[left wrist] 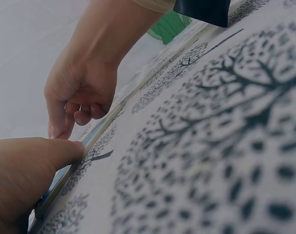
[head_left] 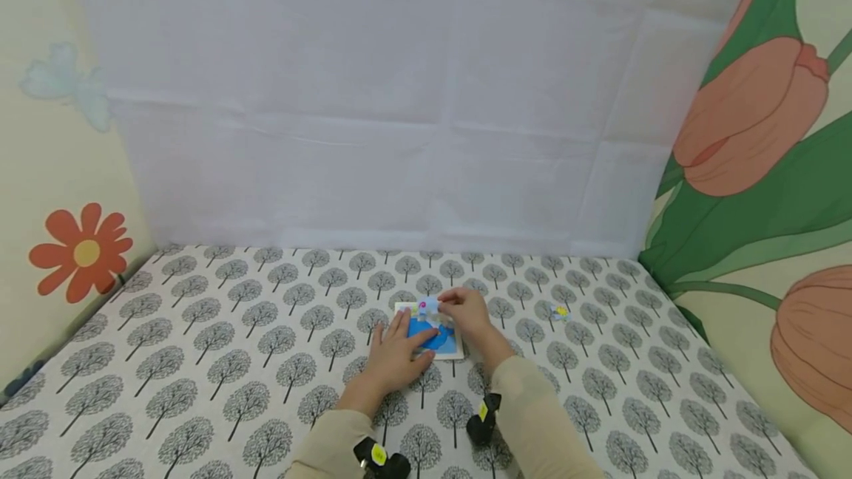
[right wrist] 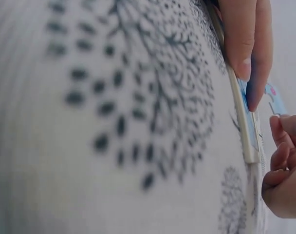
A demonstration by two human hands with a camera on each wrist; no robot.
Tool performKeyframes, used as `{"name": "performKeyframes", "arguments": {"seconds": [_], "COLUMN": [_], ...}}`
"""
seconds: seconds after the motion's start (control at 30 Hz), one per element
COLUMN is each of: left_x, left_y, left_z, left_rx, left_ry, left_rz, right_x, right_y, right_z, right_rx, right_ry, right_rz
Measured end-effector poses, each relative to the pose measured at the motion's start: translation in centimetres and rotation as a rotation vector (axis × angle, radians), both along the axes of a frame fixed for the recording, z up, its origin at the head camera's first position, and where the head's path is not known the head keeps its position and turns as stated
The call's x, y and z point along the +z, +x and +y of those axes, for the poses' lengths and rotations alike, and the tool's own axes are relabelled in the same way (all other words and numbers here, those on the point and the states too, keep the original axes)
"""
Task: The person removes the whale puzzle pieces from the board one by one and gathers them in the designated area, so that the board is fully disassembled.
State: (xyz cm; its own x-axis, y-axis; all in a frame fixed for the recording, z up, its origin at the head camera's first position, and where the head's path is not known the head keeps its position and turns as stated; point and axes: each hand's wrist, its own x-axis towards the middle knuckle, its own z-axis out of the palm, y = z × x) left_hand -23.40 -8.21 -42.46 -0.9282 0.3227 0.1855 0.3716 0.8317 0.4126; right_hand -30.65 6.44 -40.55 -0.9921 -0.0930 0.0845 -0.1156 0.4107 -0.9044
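A small flat picture board with a pale frame and a blue picture lies on the patterned cloth. My left hand rests on its left part with straight, spread fingers; in the right wrist view the fingertips touch the board. At the board's far edge, my right hand pinches a thin light-blue piece with a pink mark between thumb and finger. That piece stands raised and tilted in the right wrist view. In the left wrist view, the right hand hides it.
Off to the right on the tree-print cloth lies a small yellow and light-blue piece. A white sheet hangs behind the table. Painted walls flank both sides, with a red flower on the left.
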Motion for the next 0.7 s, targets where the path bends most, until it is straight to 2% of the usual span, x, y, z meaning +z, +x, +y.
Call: {"name": "performKeyframes", "arguments": {"seconds": [0.37, 0.57, 0.7], "left_x": [-0.1, -0.2, -0.3], "left_y": [-0.1, -0.2, -0.2], "left_z": [-0.2, -0.1, 0.0], "left_rx": [0.008, -0.001, 0.000], "left_ry": [-0.003, -0.009, -0.013], "left_rz": [-0.015, -0.018, -0.018], "right_x": [1.0, 1.2, 1.3], "right_y": [0.0, -0.5, -0.6], "right_z": [0.7, 2.0, 3.0], "right_rx": [-0.052, -0.100, -0.102], "right_ry": [-0.028, -0.043, -0.084], "right_rz": [-0.050, -0.061, -0.063]}}
